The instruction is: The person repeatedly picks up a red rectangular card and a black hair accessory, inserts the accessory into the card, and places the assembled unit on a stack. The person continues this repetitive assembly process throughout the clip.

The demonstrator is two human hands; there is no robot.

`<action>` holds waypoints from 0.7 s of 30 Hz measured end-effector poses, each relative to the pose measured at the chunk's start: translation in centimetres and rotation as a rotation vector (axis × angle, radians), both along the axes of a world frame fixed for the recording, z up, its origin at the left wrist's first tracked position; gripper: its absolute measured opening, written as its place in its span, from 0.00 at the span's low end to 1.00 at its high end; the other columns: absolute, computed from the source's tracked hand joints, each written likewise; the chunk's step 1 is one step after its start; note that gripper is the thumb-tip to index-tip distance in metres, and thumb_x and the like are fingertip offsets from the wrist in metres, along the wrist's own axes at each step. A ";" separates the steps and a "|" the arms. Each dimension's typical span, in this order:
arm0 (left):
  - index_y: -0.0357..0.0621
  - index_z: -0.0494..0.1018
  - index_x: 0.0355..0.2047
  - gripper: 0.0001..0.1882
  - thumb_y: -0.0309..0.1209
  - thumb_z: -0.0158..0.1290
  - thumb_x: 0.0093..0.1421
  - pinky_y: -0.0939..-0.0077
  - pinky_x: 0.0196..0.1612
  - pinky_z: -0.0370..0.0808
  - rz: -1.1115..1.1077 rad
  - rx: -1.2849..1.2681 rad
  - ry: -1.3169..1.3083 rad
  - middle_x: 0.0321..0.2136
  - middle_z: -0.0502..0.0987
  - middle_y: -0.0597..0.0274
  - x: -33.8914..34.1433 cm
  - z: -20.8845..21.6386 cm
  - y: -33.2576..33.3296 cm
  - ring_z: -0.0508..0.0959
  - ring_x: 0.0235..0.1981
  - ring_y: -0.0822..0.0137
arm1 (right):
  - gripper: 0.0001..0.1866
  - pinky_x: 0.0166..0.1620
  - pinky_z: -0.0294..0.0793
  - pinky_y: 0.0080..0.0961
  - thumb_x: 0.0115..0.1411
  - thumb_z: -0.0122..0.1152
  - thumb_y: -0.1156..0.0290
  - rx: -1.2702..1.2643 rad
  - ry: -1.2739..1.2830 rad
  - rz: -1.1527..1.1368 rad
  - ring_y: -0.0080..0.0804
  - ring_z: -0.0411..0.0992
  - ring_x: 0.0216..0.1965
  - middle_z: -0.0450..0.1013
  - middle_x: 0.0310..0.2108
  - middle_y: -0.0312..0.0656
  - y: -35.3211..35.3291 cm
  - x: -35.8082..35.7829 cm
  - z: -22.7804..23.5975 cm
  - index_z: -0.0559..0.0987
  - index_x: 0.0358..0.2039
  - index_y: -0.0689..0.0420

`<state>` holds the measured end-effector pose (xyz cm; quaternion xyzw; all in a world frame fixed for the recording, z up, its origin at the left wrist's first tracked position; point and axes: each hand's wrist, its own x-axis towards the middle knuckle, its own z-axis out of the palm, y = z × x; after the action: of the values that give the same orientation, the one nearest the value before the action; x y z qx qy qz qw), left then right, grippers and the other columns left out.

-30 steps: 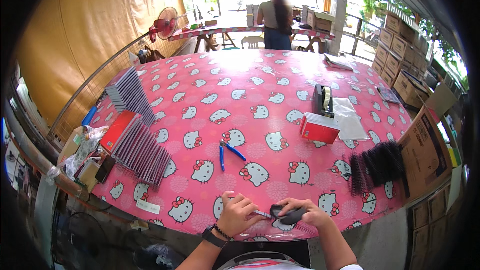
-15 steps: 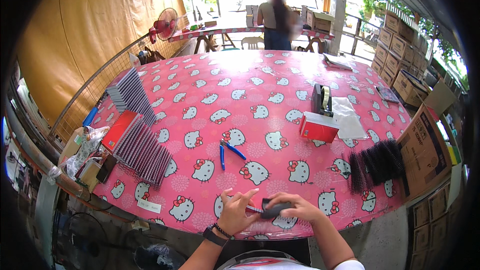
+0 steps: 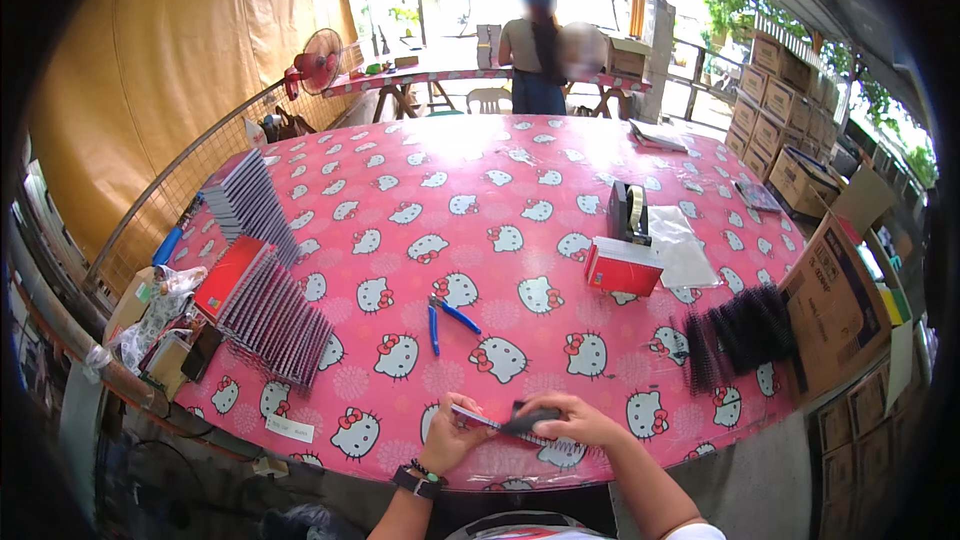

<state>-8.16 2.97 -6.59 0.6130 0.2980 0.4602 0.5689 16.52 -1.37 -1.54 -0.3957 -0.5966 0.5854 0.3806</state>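
Notebook [image 3: 474,418], seen edge-on, is pinched in the left grip [image 3: 450,440] at the near side of the table [image 3: 545,372]. Angled inward, knuckles up, the right grip [image 3: 580,420] clasps a dark tool [image 3: 526,422] at its end.

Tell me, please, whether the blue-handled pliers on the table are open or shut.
Open, judging by the handles: the blue-handled pliers lie on the pink table with both handles spread in a V.

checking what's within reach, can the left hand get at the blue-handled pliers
Probably yes: the blue-handled pliers lie just ahead with only pink tablecloth between, though the left hand would first have to release its notebook.
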 end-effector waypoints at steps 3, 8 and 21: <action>0.43 0.63 0.37 0.24 0.22 0.67 0.46 0.78 0.41 0.74 -0.016 0.020 -0.006 0.34 0.71 0.65 -0.1 0.2 0.0 0.74 0.37 0.74 | 0.25 0.55 0.62 0.29 0.53 0.64 0.55 -0.117 -0.009 -0.076 0.30 0.66 0.49 0.71 0.45 0.43 0.5 0.2 0.3 0.77 0.46 0.61; 0.44 0.63 0.36 0.23 0.20 0.66 0.46 0.79 0.42 0.73 -0.027 -0.015 0.007 0.34 0.71 0.65 -0.1 0.6 -0.1 0.73 0.38 0.75 | 0.25 0.54 0.63 0.30 0.54 0.64 0.56 -0.009 0.109 0.081 0.29 0.66 0.49 0.71 0.45 0.42 0.9 -0.3 0.3 0.76 0.46 0.60; 0.43 0.64 0.37 0.23 0.26 0.68 0.47 0.79 0.39 0.72 0.012 0.057 0.162 0.32 0.72 0.64 0.2 1.7 0.2 0.74 0.36 0.74 | 0.28 0.55 0.63 0.34 0.49 0.69 0.53 0.169 -0.246 -0.072 0.39 0.67 0.51 0.71 0.46 0.46 2.8 -1.6 0.2 0.77 0.47 0.56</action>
<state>-8.00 3.14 -4.94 0.6622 0.3338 0.4208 0.5225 14.88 1.42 -1.33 -0.4522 -0.6712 0.4662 0.3574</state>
